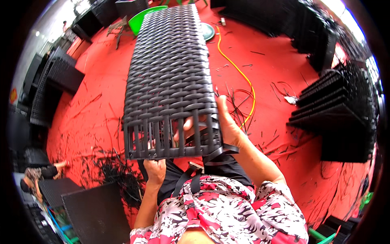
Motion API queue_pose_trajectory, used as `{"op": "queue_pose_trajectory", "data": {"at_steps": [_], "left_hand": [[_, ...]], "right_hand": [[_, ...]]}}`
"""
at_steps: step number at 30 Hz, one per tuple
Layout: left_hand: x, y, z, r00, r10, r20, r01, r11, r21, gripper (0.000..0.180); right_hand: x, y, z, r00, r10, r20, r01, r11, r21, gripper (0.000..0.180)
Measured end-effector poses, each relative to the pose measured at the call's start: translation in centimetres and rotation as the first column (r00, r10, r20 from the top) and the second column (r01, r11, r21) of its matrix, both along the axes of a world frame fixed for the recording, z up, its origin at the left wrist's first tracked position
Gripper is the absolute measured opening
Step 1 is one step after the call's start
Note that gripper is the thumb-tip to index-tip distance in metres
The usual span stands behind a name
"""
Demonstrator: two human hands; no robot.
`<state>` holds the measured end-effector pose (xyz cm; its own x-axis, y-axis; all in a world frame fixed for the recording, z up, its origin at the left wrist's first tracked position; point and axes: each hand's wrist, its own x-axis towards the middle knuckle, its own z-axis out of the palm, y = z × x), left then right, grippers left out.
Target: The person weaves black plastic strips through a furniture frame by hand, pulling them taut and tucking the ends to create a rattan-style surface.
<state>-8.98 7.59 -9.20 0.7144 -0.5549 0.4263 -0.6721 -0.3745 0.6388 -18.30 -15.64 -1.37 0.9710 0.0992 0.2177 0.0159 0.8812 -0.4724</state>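
Observation:
A long black woven wicker piece (168, 73) stretches away in front of me, densely woven over most of its length. At its near end, bare upright strips with gaps between them meet a solid end bar. My left hand (155, 170) is closed around that near bar from below, and a fingertip shows through the gaps. On the right side, my right hand (229, 128) grips the edge. Its thumb lies along the outside, while its fingers reach inside and partly show between the strips. Loose black strip ends (221, 153) curl out at the near right corner.
Red sheeting (280, 61) covers the floor, with a yellow cord (239, 71) across it. Black strip scraps (118, 173) lie heaped at left. Stacked black wicker pieces (337, 105) stand at right. A green container (142, 20) is at the back; another person (40, 175) sits far left.

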Motion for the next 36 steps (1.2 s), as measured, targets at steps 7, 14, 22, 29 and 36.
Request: {"op": "queue_pose_trajectory", "data": {"at_steps": [7, 14, 22, 29, 36], "left_hand": [[0.7, 4.3, 0.7, 0.985, 0.14, 0.105, -0.139, 0.99, -0.014, 0.048], [1.2, 4.5, 6.2, 0.94, 0.018, 0.34, -0.042, 0.997, 0.064, 0.05], [0.4, 1.9, 10.0, 0.93, 0.022, 0.367, -0.035, 0.999, 0.03, 0.053], [-0.3, 1.7, 10.6, 0.941, 0.088, 0.325, -0.063, 0.994, -0.086, 0.044], [-1.0, 0.3, 14.0, 0.79, 0.038, 0.612, -0.054, 0.999, 0.007, 0.03]], "right_hand": [[-1.3, -1.3, -2.1, 0.993, -0.063, 0.104, 0.075, 0.991, -0.108, 0.035], [-0.1, -2.7, -1.2, 0.99, -0.057, 0.129, 0.109, 0.889, -0.445, 0.02], [-1.1, -4.6, 0.0, 0.995, -0.098, 0.035, 0.104, 0.935, -0.339, 0.017], [-1.5, -6.0, 0.3, 0.997, -0.078, 0.011, 0.076, 0.9, -0.429, 0.019], [-3.0, -6.0, 1.5, 0.978, -0.211, -0.008, 0.167, 0.798, -0.579, 0.018]]}}
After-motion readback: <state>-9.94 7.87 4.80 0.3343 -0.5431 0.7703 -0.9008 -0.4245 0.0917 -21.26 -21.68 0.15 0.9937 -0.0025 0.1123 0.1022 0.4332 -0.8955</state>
